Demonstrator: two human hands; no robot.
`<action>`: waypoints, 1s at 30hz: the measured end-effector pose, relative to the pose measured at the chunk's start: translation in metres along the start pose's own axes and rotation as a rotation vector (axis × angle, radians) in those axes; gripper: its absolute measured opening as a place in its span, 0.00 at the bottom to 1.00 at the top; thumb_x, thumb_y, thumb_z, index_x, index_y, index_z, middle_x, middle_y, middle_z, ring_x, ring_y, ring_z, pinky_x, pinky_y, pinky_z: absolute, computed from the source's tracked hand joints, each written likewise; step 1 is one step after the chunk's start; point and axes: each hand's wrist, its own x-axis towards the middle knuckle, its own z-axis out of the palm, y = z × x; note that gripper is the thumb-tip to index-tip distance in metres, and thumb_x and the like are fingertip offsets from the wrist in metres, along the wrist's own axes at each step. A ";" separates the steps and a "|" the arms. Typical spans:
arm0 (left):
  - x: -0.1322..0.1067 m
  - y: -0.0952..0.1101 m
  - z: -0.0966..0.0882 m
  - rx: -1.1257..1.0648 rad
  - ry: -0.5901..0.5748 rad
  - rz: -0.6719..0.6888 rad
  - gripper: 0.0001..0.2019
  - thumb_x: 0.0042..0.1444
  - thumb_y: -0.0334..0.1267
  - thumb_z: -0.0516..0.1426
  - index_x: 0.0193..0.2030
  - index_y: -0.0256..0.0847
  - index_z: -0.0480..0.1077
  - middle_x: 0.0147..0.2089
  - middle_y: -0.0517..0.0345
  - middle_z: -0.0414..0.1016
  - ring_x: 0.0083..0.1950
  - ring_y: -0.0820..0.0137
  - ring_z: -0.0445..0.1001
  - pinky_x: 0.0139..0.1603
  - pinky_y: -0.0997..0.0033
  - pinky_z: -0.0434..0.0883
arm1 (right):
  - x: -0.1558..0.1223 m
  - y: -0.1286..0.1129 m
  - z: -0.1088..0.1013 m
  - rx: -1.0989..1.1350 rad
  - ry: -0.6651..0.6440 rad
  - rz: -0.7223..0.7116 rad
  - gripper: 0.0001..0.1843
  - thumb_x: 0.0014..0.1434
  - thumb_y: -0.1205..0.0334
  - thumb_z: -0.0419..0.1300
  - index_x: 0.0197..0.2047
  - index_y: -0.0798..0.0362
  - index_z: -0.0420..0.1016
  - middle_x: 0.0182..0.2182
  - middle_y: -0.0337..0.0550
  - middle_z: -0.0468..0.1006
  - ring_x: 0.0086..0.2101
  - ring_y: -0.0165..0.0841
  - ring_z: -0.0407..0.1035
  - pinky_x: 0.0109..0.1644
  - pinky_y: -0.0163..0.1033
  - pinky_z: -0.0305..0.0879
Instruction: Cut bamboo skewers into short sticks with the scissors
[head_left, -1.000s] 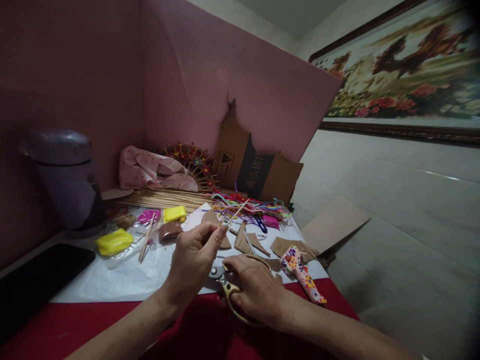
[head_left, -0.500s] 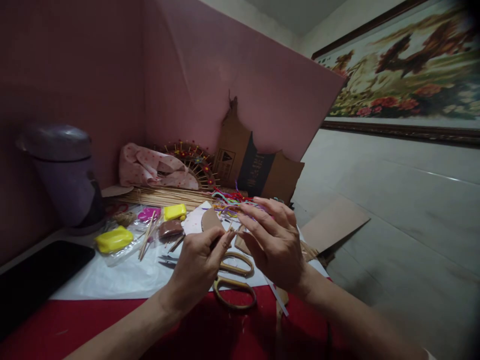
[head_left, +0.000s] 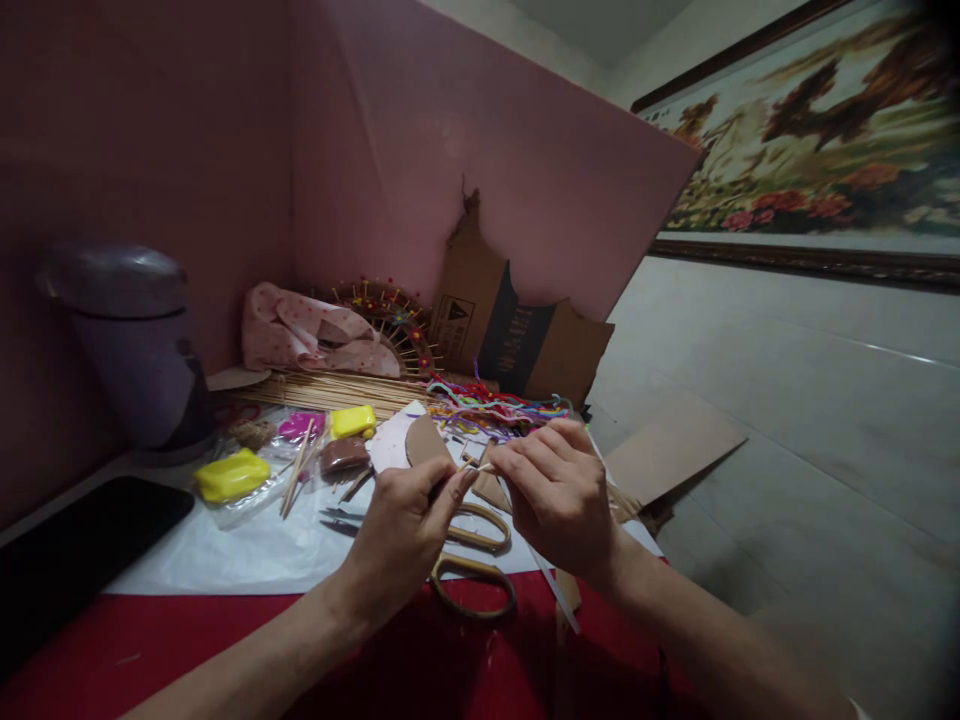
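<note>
My left hand [head_left: 409,535] is closed in a pinch on one end of a short, thin, pale stick [head_left: 482,468]. The fingertips of my right hand [head_left: 559,495] close on the stick's other end, so it spans the small gap between both hands. Most of its length is hidden by my fingers. Beneath my hands lie scissors with gold-coloured handles [head_left: 480,590], blades pointing left. Just behind my left hand are a brown cardboard piece with a rounded edge [head_left: 427,443] and a white speckled piece [head_left: 390,440].
Yellow clay packs [head_left: 232,475], a brown pack [head_left: 345,457] and a dark flat slab [head_left: 90,535] lie left. A lidded tumbler [head_left: 139,350] stands behind them. Long thin sticks [head_left: 337,393], colourful strands [head_left: 495,402] and upright cut cardboard [head_left: 517,330] are at the back.
My right hand's fingers, raised and spread before, have come down and closed on the stick's right end. My left hand keeps its pinch; the view has shifted slightly.
</note>
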 end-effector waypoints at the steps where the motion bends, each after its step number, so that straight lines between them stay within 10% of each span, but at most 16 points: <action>1: 0.000 -0.001 0.001 -0.013 0.000 -0.012 0.16 0.59 0.40 0.50 0.22 0.38 0.62 0.18 0.66 0.57 0.21 0.78 0.55 0.23 0.75 0.53 | -0.001 -0.001 0.001 -0.009 0.004 0.008 0.10 0.59 0.70 0.52 0.33 0.55 0.73 0.25 0.42 0.76 0.29 0.32 0.64 0.41 0.42 0.54; 17: 0.005 -0.005 0.004 -0.325 0.044 -0.272 0.16 0.55 0.46 0.53 0.21 0.38 0.63 0.18 0.66 0.56 0.20 0.78 0.51 0.18 0.78 0.50 | 0.003 -0.018 0.019 -0.054 -0.075 0.085 0.12 0.57 0.69 0.50 0.28 0.57 0.72 0.20 0.42 0.70 0.24 0.32 0.60 0.33 0.40 0.49; 24: 0.006 0.002 -0.005 -0.384 -0.238 -0.234 0.17 0.54 0.46 0.54 0.20 0.37 0.64 0.18 0.66 0.54 0.21 0.78 0.51 0.20 0.77 0.50 | 0.021 0.034 -0.007 0.545 -0.413 -0.003 0.12 0.61 0.67 0.52 0.31 0.54 0.74 0.26 0.40 0.75 0.30 0.29 0.67 0.39 0.37 0.57; 30: 0.006 -0.001 -0.003 -0.722 -0.465 -0.379 0.19 0.51 0.53 0.56 0.24 0.36 0.65 0.15 0.69 0.52 0.16 0.82 0.46 0.15 0.80 0.43 | 0.015 0.038 -0.002 1.215 -0.341 0.429 0.11 0.57 0.55 0.58 0.30 0.55 0.73 0.22 0.38 0.71 0.23 0.27 0.64 0.28 0.34 0.62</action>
